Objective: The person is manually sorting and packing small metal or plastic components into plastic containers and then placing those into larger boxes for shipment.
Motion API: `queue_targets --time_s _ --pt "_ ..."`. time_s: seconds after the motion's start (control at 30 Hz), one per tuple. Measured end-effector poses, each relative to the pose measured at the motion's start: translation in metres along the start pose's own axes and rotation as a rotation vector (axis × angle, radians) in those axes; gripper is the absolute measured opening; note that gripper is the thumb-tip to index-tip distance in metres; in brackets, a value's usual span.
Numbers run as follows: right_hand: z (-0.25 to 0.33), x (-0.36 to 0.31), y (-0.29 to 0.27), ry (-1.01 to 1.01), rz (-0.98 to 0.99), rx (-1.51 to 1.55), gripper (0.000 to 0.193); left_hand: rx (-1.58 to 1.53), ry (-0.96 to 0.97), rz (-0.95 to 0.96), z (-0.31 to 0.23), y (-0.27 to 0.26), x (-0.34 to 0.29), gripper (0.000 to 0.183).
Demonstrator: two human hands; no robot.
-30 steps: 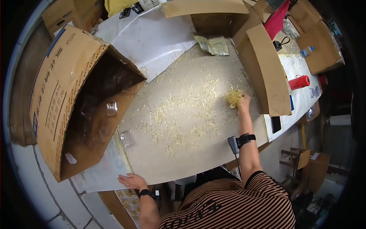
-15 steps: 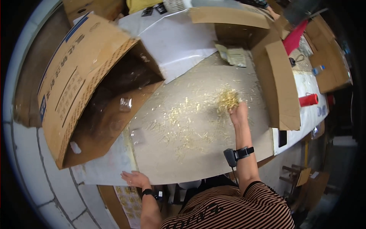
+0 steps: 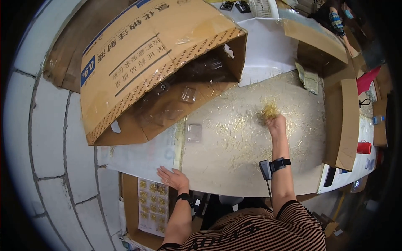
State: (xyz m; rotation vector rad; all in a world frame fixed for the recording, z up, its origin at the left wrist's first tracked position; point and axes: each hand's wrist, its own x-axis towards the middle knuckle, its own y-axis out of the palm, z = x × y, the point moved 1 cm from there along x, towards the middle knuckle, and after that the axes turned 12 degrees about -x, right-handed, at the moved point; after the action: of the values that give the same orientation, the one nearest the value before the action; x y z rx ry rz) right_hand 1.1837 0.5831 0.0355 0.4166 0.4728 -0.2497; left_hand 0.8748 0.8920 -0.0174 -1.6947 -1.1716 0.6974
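plainly, in the head view, the right hand [image 3: 276, 122] is closed round a bunch of thin golden pieces [image 3: 269, 109], whose ends fan out past the fingers; the exact finger placing is too small to tell. loose golden pieces [image 3: 228, 123] lie scattered on the grey-beige board [image 3: 205, 175], in line with the fist and to its left. the left hand [image 3: 175, 179] is spread at the near edge, seemingly holding nothing. the step looks like gathering or spreading by the handful; either way, i'd grip firmly enough that none slip, yet lightly enough not to bend them, and work low over the board. mind the clear plastic box [image 3: 194, 133] beside the scatter: strays could catch against it.
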Motion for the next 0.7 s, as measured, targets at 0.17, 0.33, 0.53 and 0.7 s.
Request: queue_targets --time_s 0.17,0.33,0.53,0.7 --pt "-0.001 -0.001 0.012 0.044 -0.007 -0.034 0.025 0.006 -0.007 0.024 0.001 -0.001 -0.001 0.06" --pt "0.016 -0.052 0.041 -0.084 0.029 -0.197 0.028 0.0 -0.045 0.042 0.007 -0.005 -0.003 0.06" --pt "-0.006 -0.088 0.045 -0.04 0.216 -0.173 0.02 -0.052 0.031 0.097 0.012 -0.01 0.001 0.061" --pt "-0.048 -0.107 0.022 0.104 0.348 -0.306 0.01 -0.433 0.366 0.19 -0.017 -0.013 0.013 0.046"
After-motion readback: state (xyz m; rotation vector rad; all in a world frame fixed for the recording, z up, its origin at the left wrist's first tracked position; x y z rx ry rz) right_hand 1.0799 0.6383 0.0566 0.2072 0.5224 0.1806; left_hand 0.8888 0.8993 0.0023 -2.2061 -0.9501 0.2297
